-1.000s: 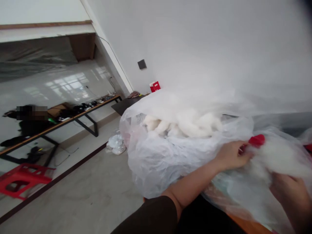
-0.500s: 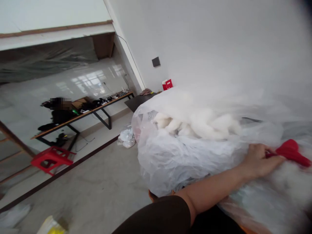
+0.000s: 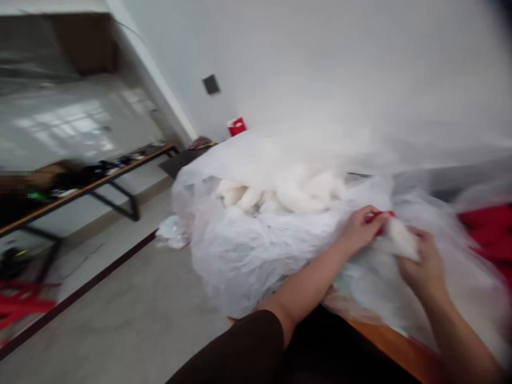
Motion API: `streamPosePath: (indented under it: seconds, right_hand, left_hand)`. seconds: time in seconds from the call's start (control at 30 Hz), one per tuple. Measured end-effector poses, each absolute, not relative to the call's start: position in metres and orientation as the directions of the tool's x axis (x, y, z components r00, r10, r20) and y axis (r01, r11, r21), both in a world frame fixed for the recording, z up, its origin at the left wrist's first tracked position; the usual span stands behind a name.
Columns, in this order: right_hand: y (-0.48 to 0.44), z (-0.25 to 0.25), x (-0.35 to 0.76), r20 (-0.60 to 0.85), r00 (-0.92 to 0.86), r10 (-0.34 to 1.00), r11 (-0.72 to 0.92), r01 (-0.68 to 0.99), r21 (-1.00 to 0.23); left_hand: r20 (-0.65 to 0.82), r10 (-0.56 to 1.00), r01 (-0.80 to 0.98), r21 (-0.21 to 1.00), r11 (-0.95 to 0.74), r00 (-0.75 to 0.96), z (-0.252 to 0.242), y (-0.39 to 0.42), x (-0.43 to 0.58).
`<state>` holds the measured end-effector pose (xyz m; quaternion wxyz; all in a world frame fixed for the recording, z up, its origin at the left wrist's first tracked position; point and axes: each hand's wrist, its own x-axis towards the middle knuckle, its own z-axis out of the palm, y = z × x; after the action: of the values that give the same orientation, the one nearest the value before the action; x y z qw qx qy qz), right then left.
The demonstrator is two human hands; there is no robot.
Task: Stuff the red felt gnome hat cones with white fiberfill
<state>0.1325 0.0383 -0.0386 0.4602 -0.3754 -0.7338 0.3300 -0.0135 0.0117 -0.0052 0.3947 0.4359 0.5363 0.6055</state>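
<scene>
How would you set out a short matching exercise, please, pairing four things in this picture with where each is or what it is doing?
Column one
1. Left hand
2. Dark square
3. Right hand
4. Red stool

Column two
A. Holding white fluff
B. Partly cut off at the picture's left edge
C. Pinching a small red piece
D. Up on the pale wall

Right pairs: 1-C, 2-D, 3-A, 4-B.

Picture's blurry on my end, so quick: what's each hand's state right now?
Left hand: closed, holding red cloth.
Right hand: closed, holding white stuffing.
</scene>
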Motion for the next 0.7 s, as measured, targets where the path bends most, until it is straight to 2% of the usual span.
streamPosePath:
  seconds: [0.13, 0.23, 0.3, 0.47, 0.57, 0.63, 0.7]
  right_hand:
    - [0.041, -0.037, 0.125, 0.437, -0.311, 0.844, 0.524, 0.299, -0.798]
    - [0.037, -0.031, 0.120, 0.470, -0.228, 0.853, 0.516, 0.219, -0.828]
    - [0.035, -0.030, 0.118, 0.434, -0.198, 0.879, 0.469, 0.198, -0.861]
    - [0.031, -0.023, 0.119, 0.264, -0.232, 0.936, 0.320, 0.246, -0.915]
    - [0.033, -0.013, 0.122, 0.330, -0.360, 0.873, 0.367, 0.037, -0.930]
    - [0.035, -0.007, 0.123, 0.352, -0.406, 0.843, 0.328, -0.129, -0.936]
    - [0.036, -0.005, 0.121, 0.320, -0.400, 0.859, 0.253, -0.212, -0.944]
  left_hand:
    - [0.205, 0.954, -0.046, 0.974, -0.220, -0.219, 0.003, 0.012, -0.016]
    - [0.231, 0.951, -0.110, 0.960, -0.256, -0.205, 0.004, 0.014, -0.013]
    - [0.216, 0.960, -0.117, 0.964, -0.239, -0.179, 0.005, 0.014, -0.011]
    - [0.232, 0.973, 0.088, 0.969, -0.231, 0.000, 0.006, 0.012, -0.013]
    - [0.299, 0.950, 0.161, 0.946, -0.283, -0.088, 0.004, 0.014, -0.017]
    - [0.324, 0.934, 0.159, 0.941, -0.300, -0.152, 0.002, 0.017, -0.020]
    - [0.348, 0.916, 0.164, 0.934, -0.319, -0.202, 0.001, 0.018, -0.021]
